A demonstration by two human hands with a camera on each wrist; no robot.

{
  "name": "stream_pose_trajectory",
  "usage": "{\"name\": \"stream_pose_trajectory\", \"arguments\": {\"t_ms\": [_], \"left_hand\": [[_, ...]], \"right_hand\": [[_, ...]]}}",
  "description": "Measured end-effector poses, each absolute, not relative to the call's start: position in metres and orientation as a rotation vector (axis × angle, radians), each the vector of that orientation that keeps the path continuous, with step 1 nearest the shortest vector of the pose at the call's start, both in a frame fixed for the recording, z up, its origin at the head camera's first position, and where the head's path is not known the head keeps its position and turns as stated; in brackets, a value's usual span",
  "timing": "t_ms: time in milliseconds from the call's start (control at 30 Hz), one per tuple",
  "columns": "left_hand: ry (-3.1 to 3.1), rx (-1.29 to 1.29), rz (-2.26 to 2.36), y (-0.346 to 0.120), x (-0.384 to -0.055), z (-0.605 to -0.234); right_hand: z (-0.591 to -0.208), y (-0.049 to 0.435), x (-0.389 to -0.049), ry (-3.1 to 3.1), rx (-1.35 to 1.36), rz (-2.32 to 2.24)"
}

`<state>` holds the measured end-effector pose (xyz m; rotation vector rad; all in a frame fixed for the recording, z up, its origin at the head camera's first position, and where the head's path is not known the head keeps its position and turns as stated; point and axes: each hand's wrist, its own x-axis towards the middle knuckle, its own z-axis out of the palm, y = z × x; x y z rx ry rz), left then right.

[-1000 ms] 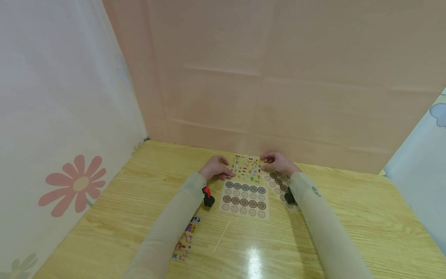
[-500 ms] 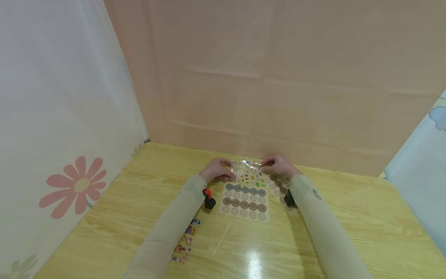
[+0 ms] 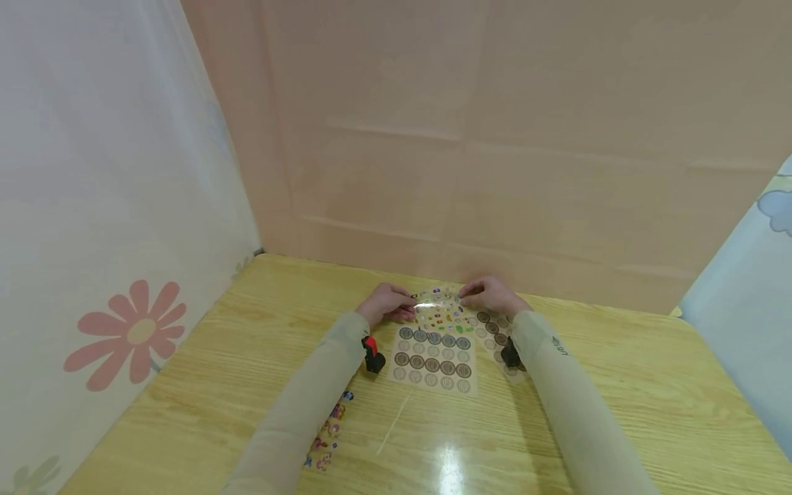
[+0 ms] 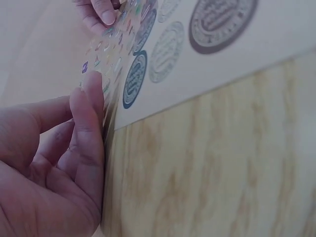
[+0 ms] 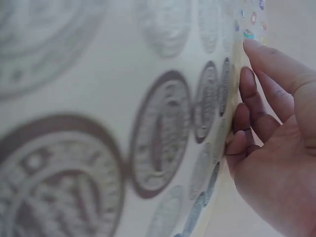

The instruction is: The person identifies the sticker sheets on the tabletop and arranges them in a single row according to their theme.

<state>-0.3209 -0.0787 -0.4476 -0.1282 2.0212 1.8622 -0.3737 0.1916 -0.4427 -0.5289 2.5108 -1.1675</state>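
A clear sticker sheet [image 3: 442, 317] with small colourful pictures is stretched between my two hands, a bright glare across it. My left hand [image 3: 390, 304] pinches its left side between thumb and fingers, as the left wrist view shows of the hand [image 4: 74, 138]. At the opposite side, my right hand [image 3: 491, 295] pinches the edge with thumb and forefinger, other fingers curled beneath. Directly in front lies a sheet of round coin-like stickers [image 3: 432, 352] in dark and pale rows; the clear sheet's near edge overlaps its far edge in the head view.
A second sheet of round stickers [image 3: 491, 328] lies partly under the right wrist. Beside the left forearm is a strip of cartoon stickers [image 3: 324, 447], partly hidden by the sleeve. The wooden table [image 3: 619, 371] meets a tan cloth backdrop [image 3: 526, 172] just behind the hands.
The clear sheet's far part has come up and bent, and glare now crosses it. Both hands have shifted slightly toward the near side, still holding its sides. The other sheets have stayed put.
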Motion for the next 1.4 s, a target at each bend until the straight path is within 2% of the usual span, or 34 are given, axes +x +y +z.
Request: {"name": "stream_pose_trajectory", "arguments": {"t_ms": [633,1000,1400], "left_hand": [[1.982,-0.097,1.88,-0.077,-0.328,-0.44],[2.159,0.089,1.798,-0.08,-0.337,-0.436],[2.054,0.307,1.781,-0.081,-0.32,-0.423]], "right_hand": [[-0.422,0.195,-0.374,2.144,-0.516,-1.483],[-0.41,0.198,-0.369,2.116,-0.51,-1.52],[-0.388,0.192,-0.341,2.108,-0.412,-1.682]]}}
